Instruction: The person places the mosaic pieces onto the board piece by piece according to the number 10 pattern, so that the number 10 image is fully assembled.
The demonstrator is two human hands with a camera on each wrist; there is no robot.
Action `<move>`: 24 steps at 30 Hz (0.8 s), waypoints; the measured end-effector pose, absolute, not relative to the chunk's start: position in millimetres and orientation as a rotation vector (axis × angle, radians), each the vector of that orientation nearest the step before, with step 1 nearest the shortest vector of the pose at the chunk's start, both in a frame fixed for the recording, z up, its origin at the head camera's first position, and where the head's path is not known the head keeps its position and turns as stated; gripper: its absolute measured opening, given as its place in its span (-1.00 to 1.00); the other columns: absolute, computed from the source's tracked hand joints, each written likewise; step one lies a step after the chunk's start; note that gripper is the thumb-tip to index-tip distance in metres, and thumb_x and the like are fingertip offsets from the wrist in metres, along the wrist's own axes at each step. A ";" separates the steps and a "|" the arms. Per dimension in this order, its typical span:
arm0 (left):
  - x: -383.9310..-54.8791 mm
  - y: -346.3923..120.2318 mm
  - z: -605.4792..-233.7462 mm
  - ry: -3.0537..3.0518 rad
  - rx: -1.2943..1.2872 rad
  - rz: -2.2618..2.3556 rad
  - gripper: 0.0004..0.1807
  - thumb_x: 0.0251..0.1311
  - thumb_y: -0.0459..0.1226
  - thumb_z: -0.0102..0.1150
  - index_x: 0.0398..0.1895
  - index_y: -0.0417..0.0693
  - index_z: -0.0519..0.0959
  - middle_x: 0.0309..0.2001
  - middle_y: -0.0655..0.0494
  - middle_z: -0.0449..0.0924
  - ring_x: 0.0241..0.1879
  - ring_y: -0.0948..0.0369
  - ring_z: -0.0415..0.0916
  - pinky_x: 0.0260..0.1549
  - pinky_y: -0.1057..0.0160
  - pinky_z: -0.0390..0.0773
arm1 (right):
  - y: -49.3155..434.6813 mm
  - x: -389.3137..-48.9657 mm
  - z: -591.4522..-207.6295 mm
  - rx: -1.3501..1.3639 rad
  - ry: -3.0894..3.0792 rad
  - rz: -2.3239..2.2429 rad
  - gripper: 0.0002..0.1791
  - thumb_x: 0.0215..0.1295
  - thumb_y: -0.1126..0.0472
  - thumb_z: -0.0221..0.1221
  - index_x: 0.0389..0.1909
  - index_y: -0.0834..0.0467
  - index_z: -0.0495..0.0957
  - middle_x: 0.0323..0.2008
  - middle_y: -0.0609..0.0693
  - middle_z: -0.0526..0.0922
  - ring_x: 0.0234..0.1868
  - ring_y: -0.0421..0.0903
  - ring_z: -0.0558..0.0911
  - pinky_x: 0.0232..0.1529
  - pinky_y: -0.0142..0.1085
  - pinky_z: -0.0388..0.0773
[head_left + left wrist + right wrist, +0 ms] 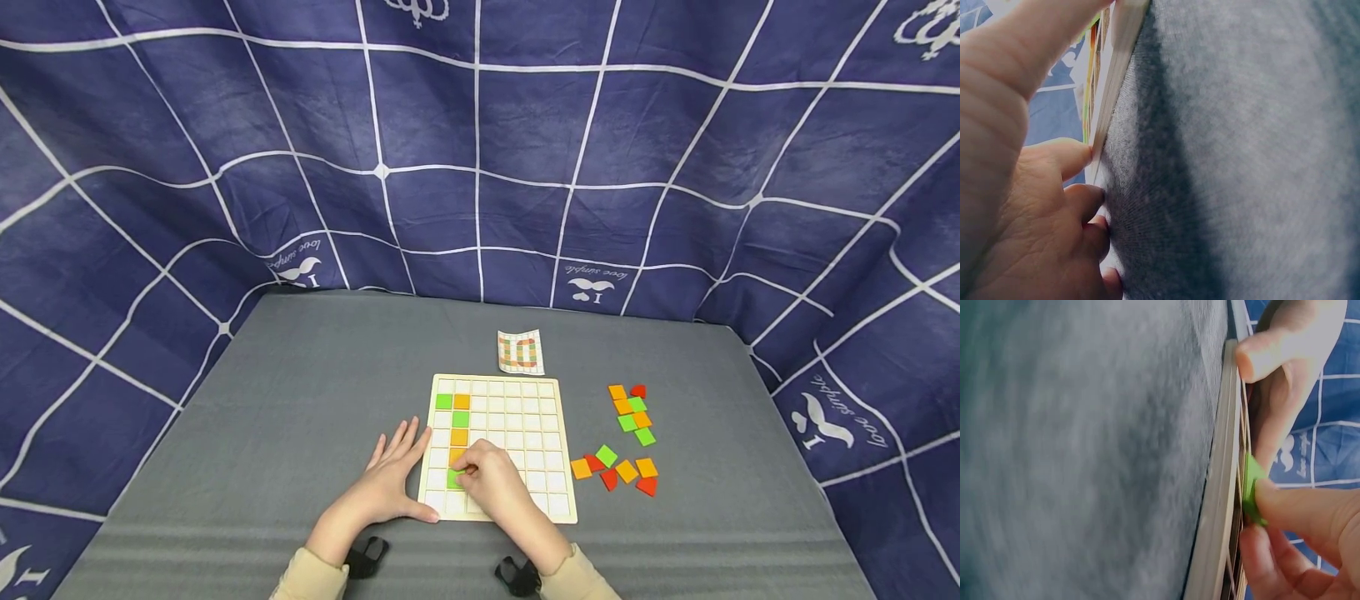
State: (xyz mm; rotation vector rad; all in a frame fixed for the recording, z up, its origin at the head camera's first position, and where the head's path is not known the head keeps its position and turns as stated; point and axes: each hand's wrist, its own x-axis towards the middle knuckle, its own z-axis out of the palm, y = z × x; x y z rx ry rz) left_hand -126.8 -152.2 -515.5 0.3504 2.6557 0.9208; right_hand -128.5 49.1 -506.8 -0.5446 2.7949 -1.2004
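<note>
A pale wooden grid board (536, 433) lies flat on the grey table. My right hand (493, 479) pinches a green square tile (1251, 494) between thumb and fingers, low in the board's second column, tilted over its cell in the right wrist view. Above it in that column sit orange and green tiles, with an orange tile (462, 402) at the top beside a green tile (444, 402) in the corner region. Fingers spread, my left hand (384, 485) rests on the table along the board's left edge, its thumb at the near-left corner.
Behind the board lies a small pattern card (520, 352) printed in orange and green. Loose orange, green and red pieces lie to the right in two groups, one with an orange tile (581, 469) close to the board's edge. A blue checked cloth (517, 208) hangs behind the table.
</note>
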 end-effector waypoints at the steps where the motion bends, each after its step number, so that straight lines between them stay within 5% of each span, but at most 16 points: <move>1: -126.7 -152.3 -515.4 2.657 0.350 0.918 0.41 -0.45 0.07 0.67 0.55 -0.11 0.07 0.58 -0.15 -0.19 0.58 -0.11 -0.29 0.48 -0.22 -0.34 | 48.0 -127.7 -506.9 -0.545 2.812 -1.182 -0.88 0.01 0.41 0.42 -0.41 0.16 0.76 -0.44 -0.14 0.59 -0.44 -0.40 0.45 -0.41 -0.56 0.50; 24: -125.5 -152.8 -514.4 2.658 0.365 0.935 0.41 -0.45 0.06 0.66 0.55 -0.13 0.07 0.58 -0.19 -0.17 0.57 -0.15 -0.27 0.47 -0.24 -0.33 | 53.3 -121.9 -505.3 -0.519 2.885 -1.192 -0.90 0.03 0.41 0.41 -0.45 0.15 0.75 -0.44 -0.11 0.66 -0.47 -0.40 0.52 -0.43 -0.57 0.51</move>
